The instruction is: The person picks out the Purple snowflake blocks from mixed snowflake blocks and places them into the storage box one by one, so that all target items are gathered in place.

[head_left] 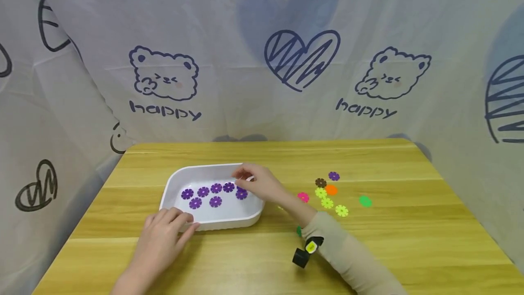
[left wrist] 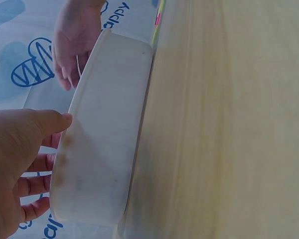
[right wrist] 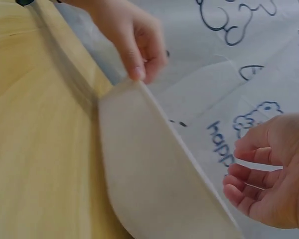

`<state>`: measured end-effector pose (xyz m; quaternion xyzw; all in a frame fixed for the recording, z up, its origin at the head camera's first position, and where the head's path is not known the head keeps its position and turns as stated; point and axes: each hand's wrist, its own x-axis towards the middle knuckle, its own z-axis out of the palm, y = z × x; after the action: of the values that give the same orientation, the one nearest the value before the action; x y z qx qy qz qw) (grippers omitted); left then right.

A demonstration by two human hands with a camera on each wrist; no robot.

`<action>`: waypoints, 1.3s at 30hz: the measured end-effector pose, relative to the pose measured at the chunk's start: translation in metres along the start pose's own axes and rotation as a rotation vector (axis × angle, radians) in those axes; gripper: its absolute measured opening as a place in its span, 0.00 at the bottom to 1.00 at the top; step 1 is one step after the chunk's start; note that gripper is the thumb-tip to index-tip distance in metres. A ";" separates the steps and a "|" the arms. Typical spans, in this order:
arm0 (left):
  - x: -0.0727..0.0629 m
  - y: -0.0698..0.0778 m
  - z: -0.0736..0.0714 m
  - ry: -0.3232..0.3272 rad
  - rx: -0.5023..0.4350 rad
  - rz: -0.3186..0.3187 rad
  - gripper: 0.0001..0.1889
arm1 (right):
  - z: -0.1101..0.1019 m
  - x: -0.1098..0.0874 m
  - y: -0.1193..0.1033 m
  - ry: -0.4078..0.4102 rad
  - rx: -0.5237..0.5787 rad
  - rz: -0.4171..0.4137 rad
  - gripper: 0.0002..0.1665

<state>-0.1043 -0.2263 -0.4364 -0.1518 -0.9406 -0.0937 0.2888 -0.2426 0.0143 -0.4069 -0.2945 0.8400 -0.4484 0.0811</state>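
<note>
A white plastic tray (head_left: 229,225) stands on the wooden table, with several purple snowflake-shaped plastic discs (head_left: 216,188) lying flat on its bottom. My left hand (head_left: 163,233) grips the tray's near left rim; in the left wrist view the thumb presses the outer wall (left wrist: 104,129) while the fingers reach over the edge. Above the tray's right end is my right hand (head_left: 262,184), its fingers loosely curved. Nothing shows between those fingers in the right wrist view, where the hand (right wrist: 271,172) hangs beside the rim. It partly covers the rightmost purple discs in the head view.
Right of the tray lie loose discs: yellow (head_left: 327,202), pink (head_left: 303,197), brown (head_left: 320,182), orange (head_left: 331,190), purple (head_left: 334,176) and green (head_left: 365,201). Another green one (head_left: 299,231) shows partly behind the right forearm. A printed cloth (head_left: 229,81) hangs behind the table.
</note>
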 end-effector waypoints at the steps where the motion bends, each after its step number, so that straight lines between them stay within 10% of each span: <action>1: 0.000 0.000 0.000 0.002 0.001 0.002 0.09 | -0.006 -0.004 0.000 0.009 0.014 0.022 0.14; 25: -0.001 0.000 0.001 0.015 0.005 0.015 0.09 | -0.135 -0.080 0.093 0.325 0.206 0.189 0.21; 39: 0.000 0.000 0.001 0.022 -0.001 0.019 0.09 | -0.159 -0.097 0.153 0.457 0.162 0.287 0.24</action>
<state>-0.1049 -0.2263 -0.4376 -0.1596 -0.9359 -0.0930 0.3001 -0.2919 0.2461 -0.4489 -0.0565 0.8310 -0.5529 -0.0245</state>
